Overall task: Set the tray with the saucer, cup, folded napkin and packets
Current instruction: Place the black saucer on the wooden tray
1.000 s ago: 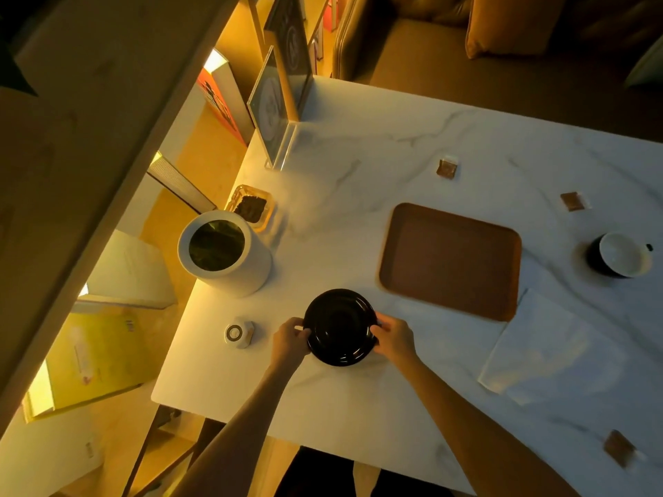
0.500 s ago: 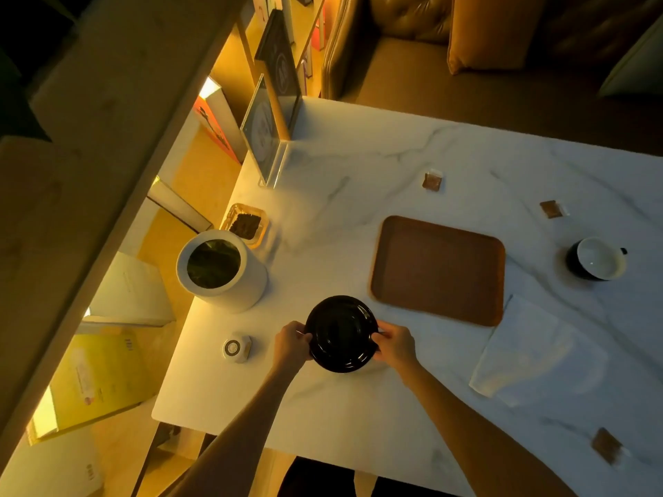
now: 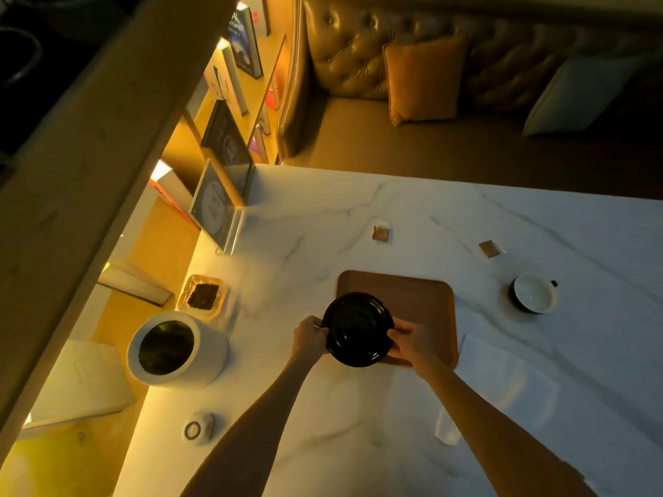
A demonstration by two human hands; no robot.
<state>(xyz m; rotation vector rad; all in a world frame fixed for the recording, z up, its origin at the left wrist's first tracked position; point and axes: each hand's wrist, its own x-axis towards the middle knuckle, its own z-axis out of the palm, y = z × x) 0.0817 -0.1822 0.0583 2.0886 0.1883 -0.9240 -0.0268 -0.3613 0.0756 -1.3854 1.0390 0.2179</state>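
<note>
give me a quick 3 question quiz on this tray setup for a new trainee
1. True or false: the cup already stands on the tray.
2. Which thing do the left hand and right hand hold between them?
A. the napkin
B. the saucer
C. a packet
3. Fill in: the napkin lies on the table to the ______ of the tray.

Key
1. False: the cup sits on the table, right of the tray.
2. B: both hands grip the black saucer by its rim, over the tray's near left corner.
3. right
</note>
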